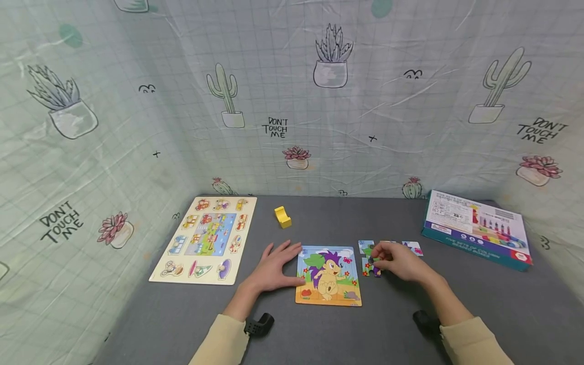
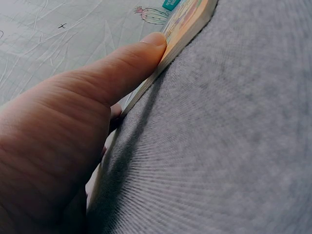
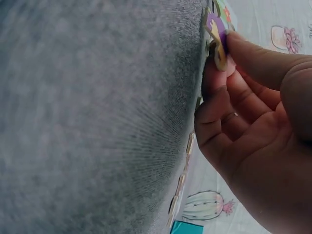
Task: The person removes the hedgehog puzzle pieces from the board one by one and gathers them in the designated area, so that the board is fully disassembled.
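Note:
A square hedgehog jigsaw in its tray lies flat on the grey table in front of me. My left hand rests at its left side with fingers spread, the thumb touching the edge; the left wrist view shows that thumb tip on the tray's orange rim. To the right of the tray, my right hand pinches a purple and yellow jigsaw piece between thumb and fingers. Beside and partly under that hand are several loose pieces, among them a blue and green piece and a pale piece with a flower.
On the left lies a cream wooden picture board with vehicle and toy shapes. A yellow curved block sits behind the jigsaw. At the back right is a teal and white game box. A printed cactus curtain surrounds the table.

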A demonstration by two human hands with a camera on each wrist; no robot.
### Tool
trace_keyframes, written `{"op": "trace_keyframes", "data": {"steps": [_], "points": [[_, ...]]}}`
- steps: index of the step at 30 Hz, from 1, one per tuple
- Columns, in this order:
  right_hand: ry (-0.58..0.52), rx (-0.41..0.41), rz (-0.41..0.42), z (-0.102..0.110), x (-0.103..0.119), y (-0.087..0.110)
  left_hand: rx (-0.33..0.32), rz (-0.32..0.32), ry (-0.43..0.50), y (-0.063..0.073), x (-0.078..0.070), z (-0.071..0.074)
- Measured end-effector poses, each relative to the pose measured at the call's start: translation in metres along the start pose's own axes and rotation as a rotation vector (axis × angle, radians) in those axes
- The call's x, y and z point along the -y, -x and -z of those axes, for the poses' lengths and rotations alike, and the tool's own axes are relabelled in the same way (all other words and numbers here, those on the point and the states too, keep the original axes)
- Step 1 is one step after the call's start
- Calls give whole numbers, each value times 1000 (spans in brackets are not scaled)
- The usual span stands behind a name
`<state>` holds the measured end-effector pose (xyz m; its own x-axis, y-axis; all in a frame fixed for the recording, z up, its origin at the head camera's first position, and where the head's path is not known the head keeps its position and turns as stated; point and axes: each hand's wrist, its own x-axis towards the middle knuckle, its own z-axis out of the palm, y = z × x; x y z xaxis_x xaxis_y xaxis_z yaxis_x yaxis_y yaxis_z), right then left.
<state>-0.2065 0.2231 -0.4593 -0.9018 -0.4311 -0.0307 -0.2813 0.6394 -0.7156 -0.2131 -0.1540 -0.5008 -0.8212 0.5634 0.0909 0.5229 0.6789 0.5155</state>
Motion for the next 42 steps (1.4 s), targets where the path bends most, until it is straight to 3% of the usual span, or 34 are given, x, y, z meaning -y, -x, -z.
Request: {"op": "trace_keyframes", "data": {"steps": [11,19,29,42], "points": [[55,-5,-7,-3,1,0,-1,-5,-1,0,0,-1],[107,55,-14,-1,6,7,0,-11,-4,-1,1,-1],[168,29,15,-4,4,6,-1,-6,-22,-1,3,-2],[152,44,19,-2,5,8,5,-9,-6,0,0,0]]}}
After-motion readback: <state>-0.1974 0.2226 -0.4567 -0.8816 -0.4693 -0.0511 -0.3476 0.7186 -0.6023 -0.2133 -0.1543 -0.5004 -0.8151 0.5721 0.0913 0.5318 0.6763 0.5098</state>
